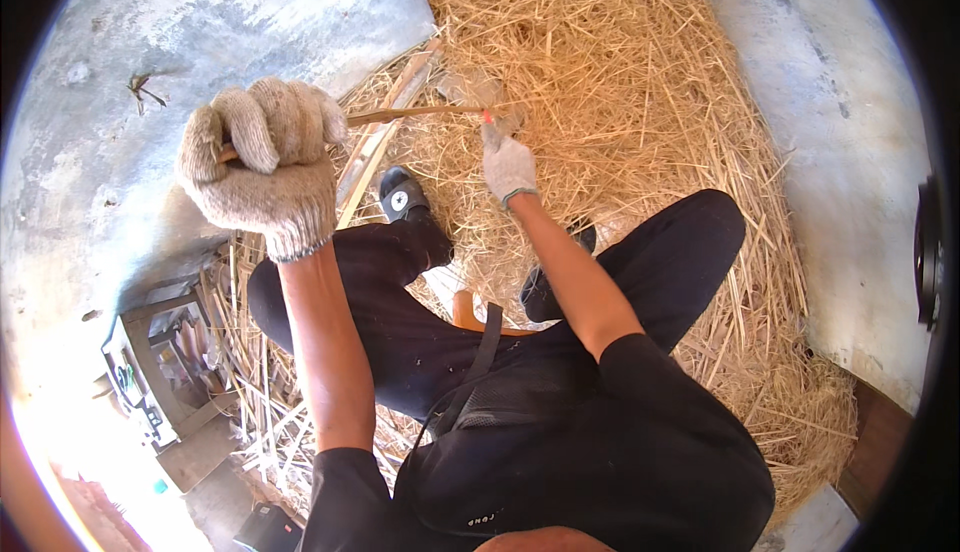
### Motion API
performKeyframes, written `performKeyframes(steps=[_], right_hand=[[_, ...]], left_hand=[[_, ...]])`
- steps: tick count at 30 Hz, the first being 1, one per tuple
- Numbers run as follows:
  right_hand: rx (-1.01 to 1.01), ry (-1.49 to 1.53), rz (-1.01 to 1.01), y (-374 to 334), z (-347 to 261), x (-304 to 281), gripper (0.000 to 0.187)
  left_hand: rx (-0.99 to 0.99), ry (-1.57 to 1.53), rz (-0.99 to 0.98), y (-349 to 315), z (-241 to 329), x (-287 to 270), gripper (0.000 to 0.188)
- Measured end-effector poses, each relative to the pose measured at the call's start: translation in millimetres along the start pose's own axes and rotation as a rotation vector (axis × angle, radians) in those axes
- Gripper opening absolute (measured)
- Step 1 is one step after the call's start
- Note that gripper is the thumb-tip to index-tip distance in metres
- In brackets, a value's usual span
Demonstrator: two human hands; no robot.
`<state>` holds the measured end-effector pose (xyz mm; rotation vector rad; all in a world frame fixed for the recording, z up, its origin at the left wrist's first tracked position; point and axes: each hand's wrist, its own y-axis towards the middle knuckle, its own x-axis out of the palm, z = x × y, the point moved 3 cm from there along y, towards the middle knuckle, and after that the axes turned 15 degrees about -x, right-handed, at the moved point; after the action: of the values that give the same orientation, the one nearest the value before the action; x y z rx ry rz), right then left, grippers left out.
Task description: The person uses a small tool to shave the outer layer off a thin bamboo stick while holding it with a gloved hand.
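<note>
While left hand (265, 157) clenches a thin strip (425, 111), right hand (510, 166) seemingly pinches its right end: holding step, steadiness likely needed next

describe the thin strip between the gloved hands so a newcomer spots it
Start at the big straw heap filling the top middle. By its left edge, the thin brown strip runs from the left gloved hand to the right gloved hand. Unlike the loose straw, it is one piece, clenched in a fist.
</note>
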<state>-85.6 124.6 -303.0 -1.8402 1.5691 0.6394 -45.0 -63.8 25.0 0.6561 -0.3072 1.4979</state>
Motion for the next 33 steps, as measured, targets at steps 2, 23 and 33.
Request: performKeyframes(steps=[2,23,33], right_hand=[[-0.029,-0.073,-0.079,18,19,7,0.070],[-0.192,0.289,-0.111,-69,-69,-94,0.078],[-0.009,0.091,-0.080,-62,-17,-53,0.078]], left_hand=[[-0.014,0.020,-0.005,3,-1,2,0.051],[-0.033,0.026,-0.173,-24,-5,-4,0.047],[-0.021,-0.028,-0.215,-39,-21,18,0.044]])
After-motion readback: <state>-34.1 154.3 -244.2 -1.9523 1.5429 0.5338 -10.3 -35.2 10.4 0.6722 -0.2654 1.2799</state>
